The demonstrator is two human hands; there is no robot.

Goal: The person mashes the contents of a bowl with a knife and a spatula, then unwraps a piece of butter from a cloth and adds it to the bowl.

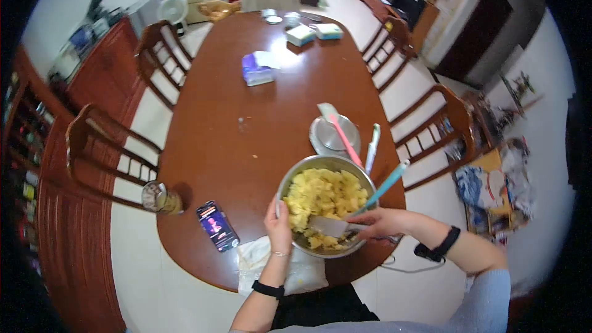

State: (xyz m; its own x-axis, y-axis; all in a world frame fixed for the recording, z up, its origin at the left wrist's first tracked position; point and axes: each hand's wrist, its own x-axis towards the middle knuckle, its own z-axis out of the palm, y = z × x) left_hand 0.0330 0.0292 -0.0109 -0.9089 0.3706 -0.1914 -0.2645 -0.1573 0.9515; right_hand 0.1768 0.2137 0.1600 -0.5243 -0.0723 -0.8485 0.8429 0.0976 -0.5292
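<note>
A steel mixing bowl (pixel 325 159) full of yellow, lumpy mashed food (pixel 327 191) stands near the table's front edge. At its left side my left hand (pixel 279 229) grips the rim, thumb on the edge. My right hand (pixel 380 223) is closed around the handle of a metal spatula (pixel 329 226), whose flat blade rests in the mash at the front of the bowl. A second tool with a teal handle (pixel 391 182) leans out over the right rim; its lower end is hidden in the mash. Beneath the bowl's left front lies a white cloth or bag (pixel 265 265).
Behind the bowl, a pink-handled spatula (pixel 344 135) lies across a round metal lid or plate (pixel 320 139), beside a white-handled knife (pixel 372 148). A phone (pixel 217 227) and a glass (pixel 163 198) are left. Farther back stand tissue packs (pixel 258 71). Chairs (pixel 117 148) flank the table (pixel 216 135).
</note>
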